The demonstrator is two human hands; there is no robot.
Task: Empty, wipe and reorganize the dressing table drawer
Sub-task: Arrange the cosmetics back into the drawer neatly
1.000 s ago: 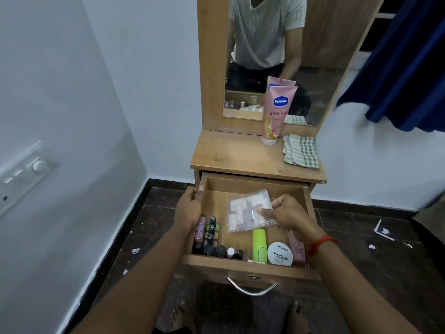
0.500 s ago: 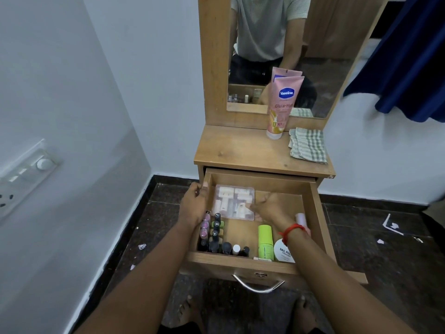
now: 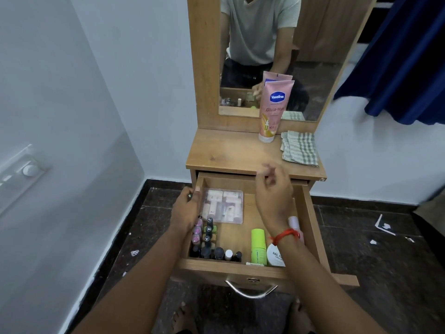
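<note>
The drawer stood open and stocked, upright nail polish bottles crowding its near left corner. The left hand gripped the left wall beside them; a jolt could topple the row. Farther back, the right hand hovered blurred, fingers loosely curled, apparently empty; a careless reach could upset the lotion tube behind

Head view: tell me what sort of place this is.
Probably a bedroom corner at home: a dressing table with a mirror, a lotion tube on top, and an open drawer of nail polish bottles.
</note>
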